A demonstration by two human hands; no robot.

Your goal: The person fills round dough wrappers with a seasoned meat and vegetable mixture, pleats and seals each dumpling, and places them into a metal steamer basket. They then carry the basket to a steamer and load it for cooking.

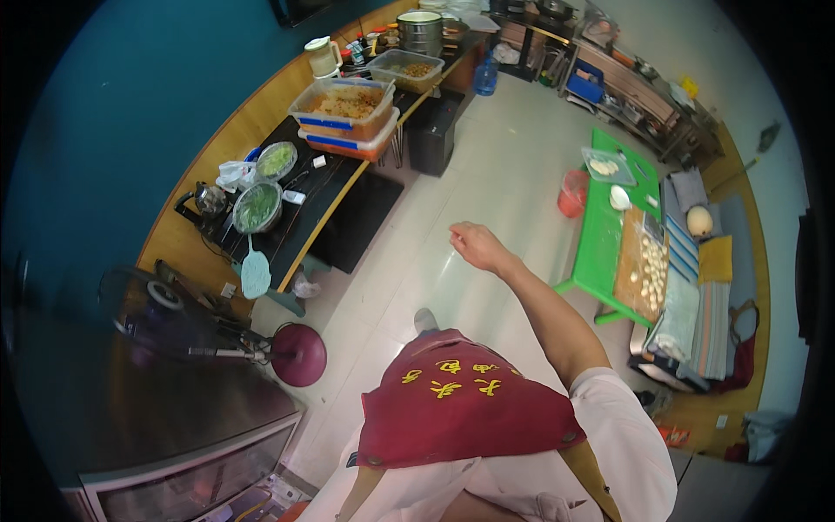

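My right hand reaches forward over the tiled floor, its fingers loosely curled together. Nothing shows in it, and it touches nothing. My left hand is out of view. A red apron with yellow writing covers my front. To the right stands a green table. On its wooden board lie many small pieces of dough. Farther along the same table are a white bowl and a clear plastic tray with pale flat pieces in it.
A long black table at the left holds stacked plastic tubs of food, covered bowls of greens and a pale blue flyswatter. A pedestal fan stands nearer. Past the green table is a cushioned bench. A red bucket sits beside that table.
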